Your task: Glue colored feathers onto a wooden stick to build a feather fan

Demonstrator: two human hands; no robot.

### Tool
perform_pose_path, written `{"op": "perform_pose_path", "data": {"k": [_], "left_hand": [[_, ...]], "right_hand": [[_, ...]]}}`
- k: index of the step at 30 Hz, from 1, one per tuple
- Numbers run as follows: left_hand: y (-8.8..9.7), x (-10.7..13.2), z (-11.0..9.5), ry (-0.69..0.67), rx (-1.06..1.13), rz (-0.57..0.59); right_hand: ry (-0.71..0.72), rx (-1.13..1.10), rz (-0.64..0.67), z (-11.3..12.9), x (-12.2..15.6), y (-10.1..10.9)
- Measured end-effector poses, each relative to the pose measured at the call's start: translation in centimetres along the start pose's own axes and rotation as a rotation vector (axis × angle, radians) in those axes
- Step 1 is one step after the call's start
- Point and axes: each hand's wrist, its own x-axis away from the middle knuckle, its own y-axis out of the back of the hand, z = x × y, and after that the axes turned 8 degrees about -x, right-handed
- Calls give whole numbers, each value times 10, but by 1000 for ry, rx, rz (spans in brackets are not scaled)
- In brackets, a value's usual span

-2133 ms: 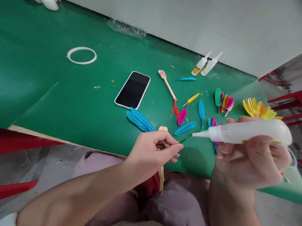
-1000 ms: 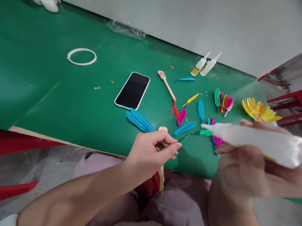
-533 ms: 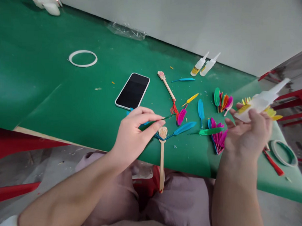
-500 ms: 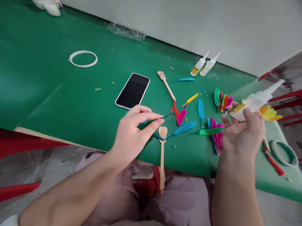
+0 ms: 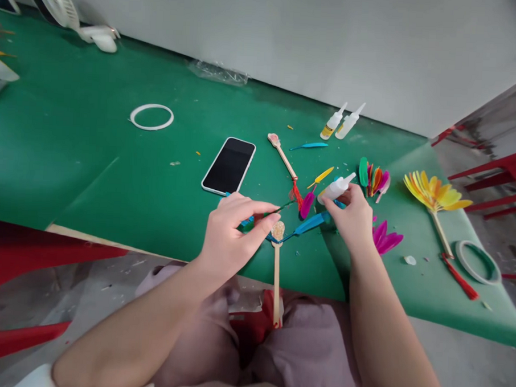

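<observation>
My left hand [image 5: 235, 229] pinches the thin quill of a feather above the carved head of a wooden stick [image 5: 275, 274] that juts over the table's near edge. Blue feathers [image 5: 310, 223] fan out from that head. My right hand [image 5: 353, 217] is closed around a small white glue bottle [image 5: 336, 188], its nozzle pointing up and to the right, and rests on the green table [image 5: 113, 176] beside the blue feathers.
A black phone [image 5: 229, 165] lies behind my left hand. Further back are a second wooden stick with a red tassel [image 5: 285, 163], two glue bottles [image 5: 341, 121], loose coloured feathers [image 5: 372, 178], a yellow feather fan [image 5: 433, 195] and white rings [image 5: 152, 116].
My right hand has come down from the right with the glue bottle and now rests by the blue feathers. My left hand moved forward to the stick's head. The view tilted slightly.
</observation>
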Motion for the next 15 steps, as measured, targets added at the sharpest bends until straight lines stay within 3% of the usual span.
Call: {"op": "perform_pose_path", "data": {"k": [5,7,10,11,13,15], "left_hand": [[2,2,2,-154,-16,3],[5,1,5,-254,18,24],[7,-5,11,-401,96,96],[7,-7,12,-442,121,125],[7,-9,14,-526,167,191],[5,-8,14,-607,210,248]], "right_hand": [[57,118,70,-4,3,13],[117,58,77,-1,12,30],[60,-155,-37,17,32,55],[60,-210,-18,25,39,59],[52,-395,162,42,51,55],[-122,-521,448,54,56,40]]}}
